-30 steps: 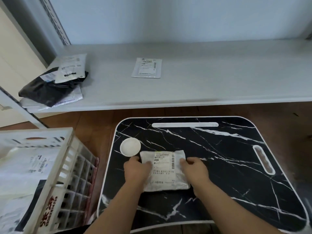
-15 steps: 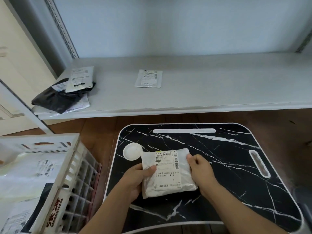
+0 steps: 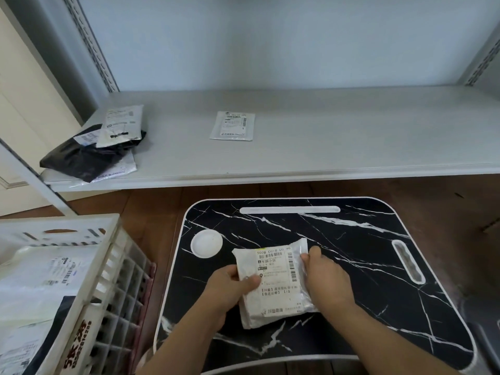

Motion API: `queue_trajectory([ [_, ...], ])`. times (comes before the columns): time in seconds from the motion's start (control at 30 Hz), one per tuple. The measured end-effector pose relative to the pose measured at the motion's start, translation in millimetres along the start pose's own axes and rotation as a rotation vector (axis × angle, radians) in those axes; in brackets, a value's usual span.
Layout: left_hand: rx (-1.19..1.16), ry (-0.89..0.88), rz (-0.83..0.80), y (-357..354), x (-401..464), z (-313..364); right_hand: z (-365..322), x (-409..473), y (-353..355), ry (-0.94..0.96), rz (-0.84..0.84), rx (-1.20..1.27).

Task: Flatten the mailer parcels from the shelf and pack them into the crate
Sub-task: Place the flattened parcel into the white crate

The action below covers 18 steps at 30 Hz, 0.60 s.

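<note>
Since a second ago the white mailer parcel (image 3: 273,285) has turned from lying wide across the bench (image 3: 351,266) to standing lengthwise, label up, its near end tipped toward 7 o'clock. Both hands grasp it: the left hand (image 3: 230,289) curls round the left edge with the thumb pressed on the label, and the right hand (image 3: 326,280) pinches the right edge near the top corner. A white round dish (image 3: 206,243) sits just beside the parcel at 10 o'clock. At 9 o'clock, off the bench, the white crate (image 3: 89,269) holds several mailers. On the shelf (image 3: 351,136) at 12 o'clock lies one flat white mailer (image 3: 232,126), and at 10 o'clock a heap of black and white mailers (image 3: 100,147).
</note>
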<state>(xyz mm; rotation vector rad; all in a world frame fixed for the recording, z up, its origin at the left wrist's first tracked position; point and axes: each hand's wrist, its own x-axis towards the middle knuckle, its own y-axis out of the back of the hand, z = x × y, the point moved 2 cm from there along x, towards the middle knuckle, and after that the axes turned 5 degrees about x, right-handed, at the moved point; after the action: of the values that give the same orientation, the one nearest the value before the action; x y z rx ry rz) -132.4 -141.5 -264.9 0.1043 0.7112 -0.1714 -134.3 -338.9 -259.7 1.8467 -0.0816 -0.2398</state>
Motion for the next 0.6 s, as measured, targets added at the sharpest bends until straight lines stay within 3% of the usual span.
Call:
queue_trajectory([
  [0.07,0.120,-0.021,0.108,-3,6,-6,6,3,-4,0.008,-0.049,-0.071],
  [0.17,0.508,-0.079,0.371,2,14,-14,8,4,-8,0.001,-0.038,0.005],
  [0.27,1.007,-0.253,0.571,-1,14,-15,-11,3,-26,0.235,0.084,0.015],
  [0.4,1.299,-0.571,0.451,-21,23,-25,-25,-5,-62,0.447,0.001,-0.080],
  [0.47,1.328,-0.580,0.339,-29,29,-35,-22,-10,-71,0.502,-0.009,-0.115],
  [0.6,1.363,-0.639,0.322,-34,36,-49,-13,-12,-81,0.516,-0.007,-0.138],
])
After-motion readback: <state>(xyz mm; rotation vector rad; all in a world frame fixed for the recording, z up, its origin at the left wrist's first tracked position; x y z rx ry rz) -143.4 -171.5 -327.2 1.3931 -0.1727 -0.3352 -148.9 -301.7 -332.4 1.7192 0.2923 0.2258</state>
